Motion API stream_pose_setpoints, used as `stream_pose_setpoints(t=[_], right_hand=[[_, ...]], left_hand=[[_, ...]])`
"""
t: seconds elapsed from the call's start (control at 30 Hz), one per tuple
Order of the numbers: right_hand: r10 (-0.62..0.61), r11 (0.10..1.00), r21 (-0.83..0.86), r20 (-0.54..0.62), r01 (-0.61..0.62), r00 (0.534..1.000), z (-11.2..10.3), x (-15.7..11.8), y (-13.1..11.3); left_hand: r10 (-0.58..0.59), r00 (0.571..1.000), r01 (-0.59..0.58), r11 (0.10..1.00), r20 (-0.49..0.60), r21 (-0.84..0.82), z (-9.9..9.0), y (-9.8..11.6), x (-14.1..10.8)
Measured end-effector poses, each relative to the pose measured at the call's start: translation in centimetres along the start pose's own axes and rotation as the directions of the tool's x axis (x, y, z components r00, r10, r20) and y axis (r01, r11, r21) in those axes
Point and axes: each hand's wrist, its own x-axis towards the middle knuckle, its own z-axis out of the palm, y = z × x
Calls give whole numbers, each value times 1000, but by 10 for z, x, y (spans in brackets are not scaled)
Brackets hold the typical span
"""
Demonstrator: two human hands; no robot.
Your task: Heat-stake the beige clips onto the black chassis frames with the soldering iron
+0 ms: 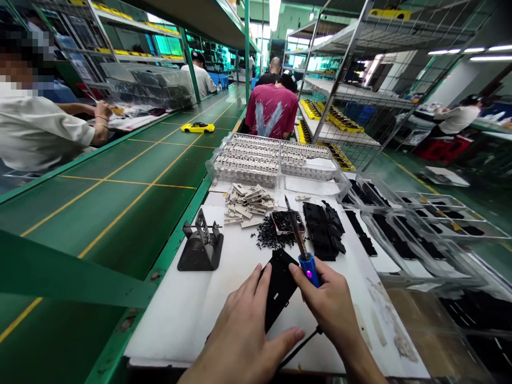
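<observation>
My left hand (240,314) lies over a flat black plastic part (280,288), its fingers stretched along the part and its thumb spread away to the right. My palm hides the part's lower end. My right hand (330,298) is closed around a soldering iron (308,266) with a blue handle and a lit pink light. The iron's tip points up and away from me, above the table. My right thumb is at the black part's upper right edge. Just beyond are a heap of small black screws (268,232) and a stack of black plastic parts (324,226).
A black metal iron stand (201,245) is at left on the white board (168,314). Pale parts (248,200) lie piled before clear trays (244,160). A yellow toy car (197,127) sits on the green conveyor (160,176). Trays of black parts (396,234) flank the right; co-workers sit nearby.
</observation>
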Motion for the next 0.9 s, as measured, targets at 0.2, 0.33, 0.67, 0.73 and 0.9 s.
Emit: stream_pose_setpoints(t=[0.2,0.33,0.67,0.73,0.9], right_hand=[[-44,996,-72,62,49,997,9,1,7],[-73,994,-74,79,79,994,13,-2,5],[24,999,31,153,-29,988,-21,1,1],[18,999,-34,113,-14,993,-38,6,17],[-44,934,-323,316,151,948,-79,15,62]], left_hand=[[-20,990,43,986,-140,164,24,4,12],[9,976,40,975,-219,217,36,1,13],[197,938,-236,965,-285,-112,15,-17,8],[169,946,-236,944,-278,-229,5,-23,5],[130,968,-206,897,-213,-392,-7,-39,1]])
